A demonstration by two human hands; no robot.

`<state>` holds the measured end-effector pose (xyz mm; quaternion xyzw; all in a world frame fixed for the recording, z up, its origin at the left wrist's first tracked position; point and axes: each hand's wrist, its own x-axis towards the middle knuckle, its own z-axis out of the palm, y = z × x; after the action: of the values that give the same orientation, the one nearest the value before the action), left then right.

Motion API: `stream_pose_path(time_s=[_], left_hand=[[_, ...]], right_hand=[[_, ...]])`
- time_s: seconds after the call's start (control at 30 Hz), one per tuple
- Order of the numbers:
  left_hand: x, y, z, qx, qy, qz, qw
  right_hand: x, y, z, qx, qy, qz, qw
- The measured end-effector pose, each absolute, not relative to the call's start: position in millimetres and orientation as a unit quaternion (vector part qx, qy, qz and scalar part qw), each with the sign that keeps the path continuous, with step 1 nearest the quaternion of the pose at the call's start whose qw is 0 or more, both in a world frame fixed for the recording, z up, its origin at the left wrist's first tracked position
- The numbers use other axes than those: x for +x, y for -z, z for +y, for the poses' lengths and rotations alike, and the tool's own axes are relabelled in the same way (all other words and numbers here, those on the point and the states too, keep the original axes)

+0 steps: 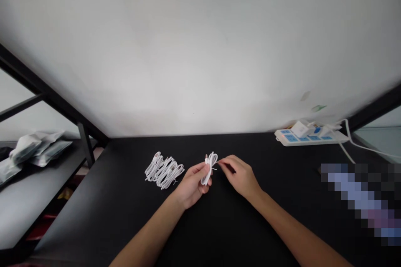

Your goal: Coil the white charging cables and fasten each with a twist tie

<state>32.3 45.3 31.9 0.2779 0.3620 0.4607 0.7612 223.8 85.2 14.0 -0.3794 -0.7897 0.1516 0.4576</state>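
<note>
My left hand [191,185] holds a coiled white cable [209,170] upright between thumb and fingers, with a small connector showing at its upper left. A thin tie end sticks out of the coil's right side. The fingertips of my right hand [238,176] are pinched together at the coil's upper right edge. I cannot tell whether they grip anything. Just left of my left hand, a group of several bundled white cables [164,171] lies on the black desk [106,212].
A white power strip [310,137] with blue panels and a white plug-in charger stands against the white wall [194,50]. Silver packets [34,150] lie on a lower dark shelf at left. A pixelated patch [360,200] covers the desk's right side.
</note>
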Motion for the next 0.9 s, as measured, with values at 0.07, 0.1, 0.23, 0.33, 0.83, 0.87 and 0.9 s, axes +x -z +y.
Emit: stream_pose_path(time_s=[0.07, 0.1, 0.23, 0.33, 0.83, 0.87, 0.9], left_hand=[[28, -32, 46, 0.267, -0.431, 0.302, 0.807], [25, -32, 46, 0.269, -0.414, 0.271, 0.826], [13, -24, 42, 0.270, -0.348, 0.159, 0.883], [2, -19, 35, 0.278, -0.296, 0.051, 0.913], [28, -21, 35, 0.263, -0.349, 0.230, 0.870], [28, -22, 34, 0.265, -0.347, 0.231, 0.869], [28, -23, 34, 0.267, -0.347, 0.232, 0.869]], right_hand=[[228, -18, 86, -0.405, -0.237, -0.763, 0.444], [230, -20, 87, -0.411, -0.285, -0.753, 0.427], [239, -28, 85, -0.398, -0.442, -0.725, 0.346], [247, -35, 85, -0.402, -0.463, -0.718, 0.331], [341, -10, 129, -0.705, -0.064, -0.648, 0.281], [348, -12, 121, -0.703, -0.056, -0.651, 0.281], [359, -14, 109, -0.702, -0.042, -0.653, 0.282]])
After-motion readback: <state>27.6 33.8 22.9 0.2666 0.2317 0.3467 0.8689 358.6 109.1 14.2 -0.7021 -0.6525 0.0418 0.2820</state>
